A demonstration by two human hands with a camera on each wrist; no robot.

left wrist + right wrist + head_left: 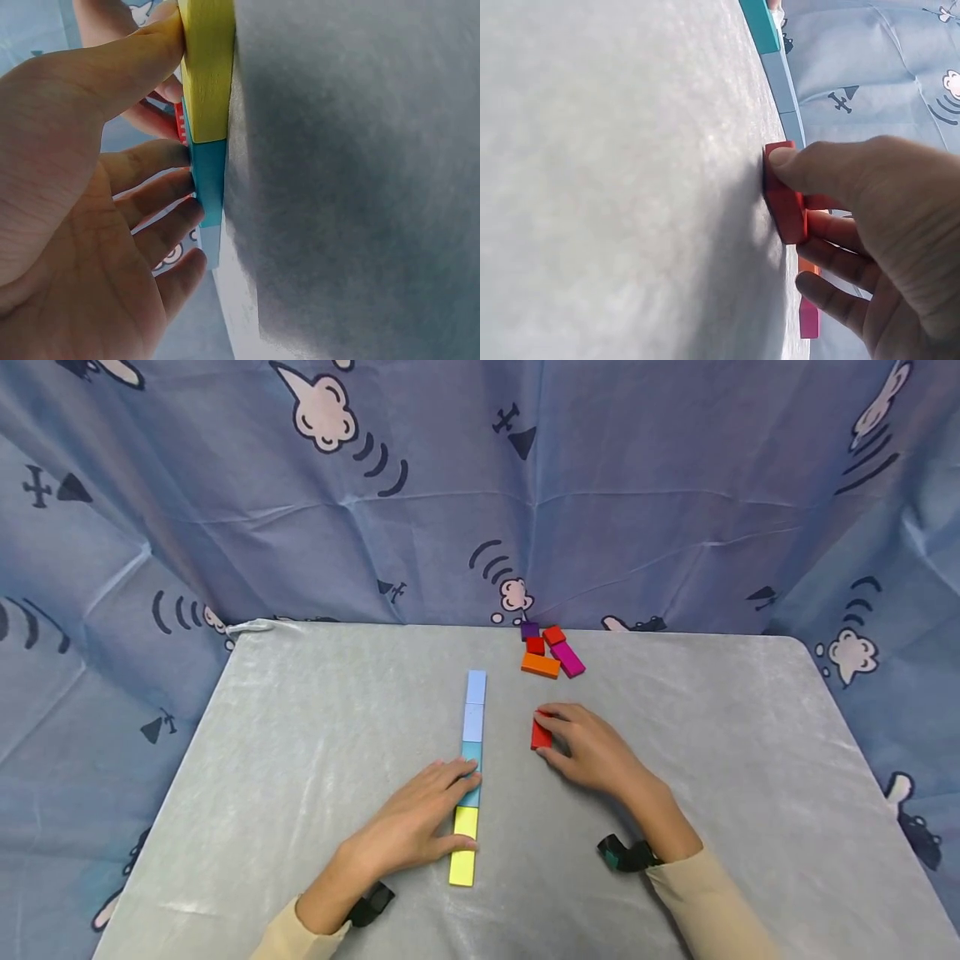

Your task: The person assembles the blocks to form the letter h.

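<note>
A straight row of blocks runs away from the person: yellow (462,868) nearest, then teal (472,752), then light blue (474,706) farthest. My left hand (408,818) rests along the row, its thumb touching the yellow part and its fingertips at the teal part. The left wrist view shows the thumb against the yellow block (208,82) and loosely extended fingers beside the teal block (210,184). To the right of the row, my right hand (592,747) pinches a red block (540,735) between thumb and fingers. That red block (784,199) is low over or on the cloth.
At the table's back edge lies a loose group: a purple block (529,630), an orange block (540,665), a magenta block (567,659) and smaller red pieces (536,646). A grey cloth (315,735) covers the table. A patterned blue curtain (637,527) hangs behind.
</note>
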